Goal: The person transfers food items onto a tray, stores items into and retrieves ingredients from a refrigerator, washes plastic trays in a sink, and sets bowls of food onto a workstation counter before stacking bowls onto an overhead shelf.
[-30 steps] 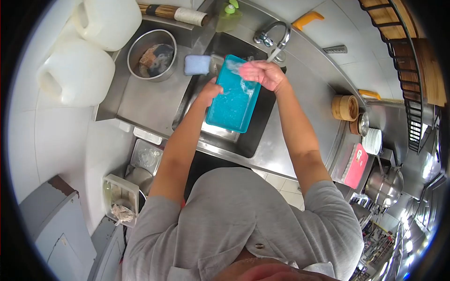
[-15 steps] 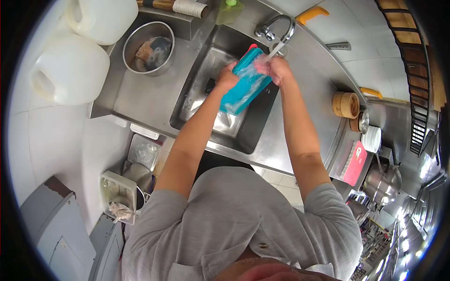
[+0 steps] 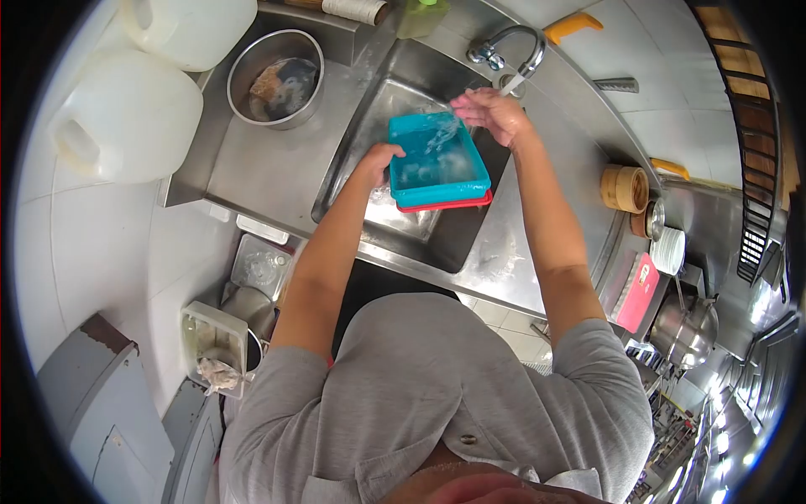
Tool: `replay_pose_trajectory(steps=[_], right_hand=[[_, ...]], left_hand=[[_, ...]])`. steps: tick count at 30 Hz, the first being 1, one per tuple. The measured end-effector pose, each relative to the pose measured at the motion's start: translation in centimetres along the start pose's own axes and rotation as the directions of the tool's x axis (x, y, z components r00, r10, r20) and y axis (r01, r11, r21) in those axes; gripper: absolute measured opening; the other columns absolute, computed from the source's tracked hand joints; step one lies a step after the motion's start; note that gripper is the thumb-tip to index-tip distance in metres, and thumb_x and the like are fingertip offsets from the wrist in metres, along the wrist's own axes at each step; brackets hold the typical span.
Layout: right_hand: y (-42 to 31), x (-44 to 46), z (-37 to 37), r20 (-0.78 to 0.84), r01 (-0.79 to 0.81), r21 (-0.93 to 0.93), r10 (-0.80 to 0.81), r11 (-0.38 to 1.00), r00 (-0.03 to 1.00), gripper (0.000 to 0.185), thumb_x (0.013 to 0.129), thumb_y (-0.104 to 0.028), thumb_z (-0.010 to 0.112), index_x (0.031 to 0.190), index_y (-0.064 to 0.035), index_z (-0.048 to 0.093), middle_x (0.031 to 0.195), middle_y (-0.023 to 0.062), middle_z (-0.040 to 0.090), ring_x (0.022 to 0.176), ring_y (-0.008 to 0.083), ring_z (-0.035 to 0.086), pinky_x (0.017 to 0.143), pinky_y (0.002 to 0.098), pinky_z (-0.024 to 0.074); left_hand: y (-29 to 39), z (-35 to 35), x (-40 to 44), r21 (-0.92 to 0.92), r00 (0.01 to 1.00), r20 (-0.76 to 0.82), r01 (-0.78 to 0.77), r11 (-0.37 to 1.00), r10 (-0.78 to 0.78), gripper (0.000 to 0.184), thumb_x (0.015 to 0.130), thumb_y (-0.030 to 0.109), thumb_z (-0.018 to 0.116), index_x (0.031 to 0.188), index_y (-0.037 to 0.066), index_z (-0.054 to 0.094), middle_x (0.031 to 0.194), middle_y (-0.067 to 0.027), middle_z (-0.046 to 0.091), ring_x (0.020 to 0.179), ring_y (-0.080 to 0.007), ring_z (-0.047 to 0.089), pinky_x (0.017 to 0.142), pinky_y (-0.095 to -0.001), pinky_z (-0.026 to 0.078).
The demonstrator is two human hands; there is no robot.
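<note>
A blue rectangular plastic container [image 3: 438, 168] is tilted over the sink [image 3: 401, 94], its inside facing me, wet and with water in it. A red rim, a lid or second container [image 3: 449, 204], shows along its lower edge. My left hand [image 3: 384, 160] grips the container's left side, thumb over the rim. By the upper right corner is my right hand [image 3: 494, 116], fingers stretched out and wet, holding nothing. From the faucet [image 3: 532, 60] water runs down onto that hand. Whether its fingertips touch the container I cannot tell.
A round steel pot [image 3: 275, 80] holding a brown scrubbing pad and soapy water stands left of the sink. Two white plastic jugs [image 3: 126, 113] are at the far left. Bamboo steamers [image 3: 624, 188] and stacked white plates [image 3: 668, 250] sit to the right.
The blue container has turned from a steep slant to show its open inside, and its red underside rim now faces me. My right hand has come off its surface, up toward the faucet.
</note>
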State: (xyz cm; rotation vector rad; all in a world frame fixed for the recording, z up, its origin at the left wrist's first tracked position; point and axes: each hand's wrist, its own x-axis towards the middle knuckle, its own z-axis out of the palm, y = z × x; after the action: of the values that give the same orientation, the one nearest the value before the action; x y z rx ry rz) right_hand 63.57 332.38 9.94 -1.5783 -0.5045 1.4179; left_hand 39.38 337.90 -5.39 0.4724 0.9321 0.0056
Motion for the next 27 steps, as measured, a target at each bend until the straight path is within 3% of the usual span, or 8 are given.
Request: replay_pose_trajectory(steps=[4,7,10,12,14,16,21,27], right_hand=[[0.1,-1.3,-1.0,0.274,-0.024,0.204,-0.033,0.979,0.961,0.033,0.095,-0.021,0.059,0.115,0.005,0.06,0.109,0.0196,0.069,0.09,0.0282,0.07,0.084,0.0419,0.0579],[1.8,-0.3,-3.1,-0.091,0.22,0.505,-0.202,0.835,0.975,0.027,0.093,-0.012,0.056,0.113,0.005,0.061,0.102,0.018,0.07,0.087,0.0275,0.069,0.08,0.0392,0.0577],[9.0,2.4,-8.8,-0.255,0.326,0.455,-0.23,0.828,0.939,0.027,0.089,-0.011,0.058,0.111,0.0042,0.063,0.094,0.0169,0.07,0.083,0.025,0.069,0.074,0.0365,0.0566],[12.6,1.5,-4.5,-0.647,0.121,-0.048,-0.123,0.991,0.752,0.03,0.086,-0.013,0.062,0.111,0.0018,0.065,0.088,0.0152,0.069,0.079,0.0234,0.067,0.069,0.0326,0.0546],[18.4,3.0,-3.2,-0.444,-0.111,-0.338,-0.054,0.935,0.895,0.042,0.082,-0.021,0.069,0.119,-0.002,0.062,0.087,0.0169,0.069,0.083,0.0281,0.068,0.076,0.0361,0.0558],[22.5,4.5,1.0,-0.201,-0.002,-0.862,-0.34,0.506,0.919,0.061,0.079,-0.028,0.074,0.133,-0.0088,0.054,0.109,0.0234,0.066,0.097,0.0363,0.067,0.088,0.0434,0.0541],[26.9,9.4,8.7,0.027,0.088,-0.983,-0.351,0.16,0.936,0.077,0.075,-0.032,0.078,0.142,-0.0183,0.043,0.142,0.0317,0.039,0.117,0.0453,0.056,0.097,0.05,0.0492],[27.9,7.6,7.7,-0.216,0.023,-0.815,-0.341,0.58,0.915,0.035,0.078,-0.008,0.069,0.111,-0.0076,0.055,0.109,0.0249,0.061,0.101,0.0404,0.063,0.087,0.0439,0.0524]], left_hand=[[0.3,-0.3,1.7,0.002,0.999,0.027,-0.041,0.999,0.041,0.038,0.082,0.01,0.058,0.118,-0.001,0.058,0.112,-0.0156,0.066,0.098,-0.0292,0.067,0.083,-0.047,0.055],[2.4,2.0,0.6,0.25,0.973,0.043,-0.23,0.941,0.226,0.04,0.082,0.011,0.056,0.121,-0.001,0.056,0.115,-0.0194,0.065,0.102,-0.0338,0.066,0.083,-0.0488,0.055],[5.0,4.7,-0.7,0.938,0.561,0.034,-0.304,0.167,0.827,0.049,0.087,0.014,0.051,0.133,-0.001,0.047,0.121,-0.0263,0.059,0.101,-0.0404,0.065,0.083,-0.0489,0.055],[7.6,7.1,-4.2,0.981,0.476,0.177,-0.156,-0.115,0.862,0.054,0.089,0.013,0.05,0.141,0.001,0.04,0.119,-0.0261,0.058,0.096,-0.0414,0.066,0.08,-0.049,0.056],[10.0,9.4,-8.3,0.964,0.493,0.264,-0.097,-0.249,0.829,0.06,0.088,0.011,0.051,0.145,0.003,0.034,0.116,-0.024,0.057,0.091,-0.0408,0.066,0.078,-0.0499,0.056],[11.1,10.1,-9.9,0.921,0.447,0.37,-0.06,-0.386,0.814,0.068,0.087,0.008,0.051,0.149,0.004,0.026,0.114,-0.0231,0.055,0.091,-0.0419,0.065,0.079,-0.0509,0.055],[12.1,9.3,-11.9,0.887,0.328,0.431,0.02,-0.462,0.841,0.066,0.086,0.01,0.052,0.148,0.004,0.03,0.108,-0.0207,0.056,0.081,-0.0377,0.066,0.069,-0.0496,0.056],[10.5,6.6,-12.4,0.958,0.493,0.256,-0.013,-0.287,0.831,0.068,0.087,0.009,0.05,0.15,0.004,0.026,0.115,-0.0231,0.055,0.088,-0.0414,0.066,0.073,-0.051,0.055]])
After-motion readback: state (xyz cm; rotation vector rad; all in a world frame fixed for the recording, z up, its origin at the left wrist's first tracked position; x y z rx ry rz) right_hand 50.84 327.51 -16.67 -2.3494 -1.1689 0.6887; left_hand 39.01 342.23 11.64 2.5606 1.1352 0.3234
